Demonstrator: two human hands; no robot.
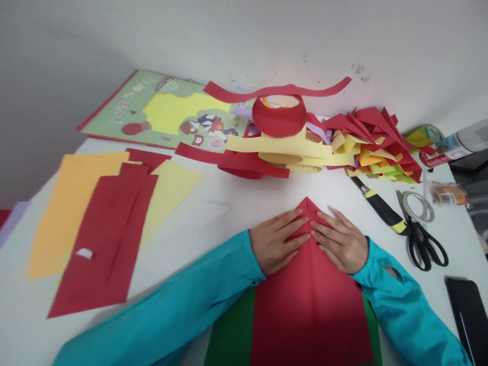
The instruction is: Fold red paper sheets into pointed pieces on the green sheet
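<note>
A red sheet of paper (311, 305) lies before me with its far end folded to a point and a crease down its middle. Green paper (231, 330) shows beneath it on both sides. My left hand (280, 239) rests on the left half of the pointed end, fingers stretched out and pressed flat. From the other side, my right hand (341, 240) lies on the right half, its fingers spread. The fingertips of both hands come close together near the centre crease. Neither hand grips anything.
Red cut paper (110, 239) and orange paper (72, 213) lie at left. Behind stand curled paper strips (280, 117), an illustrated board (129, 109) and folded paper pieces (373, 142). A utility knife (381, 208), scissors (421, 241), tape roll (418, 206) and black phone (467, 315) lie at right.
</note>
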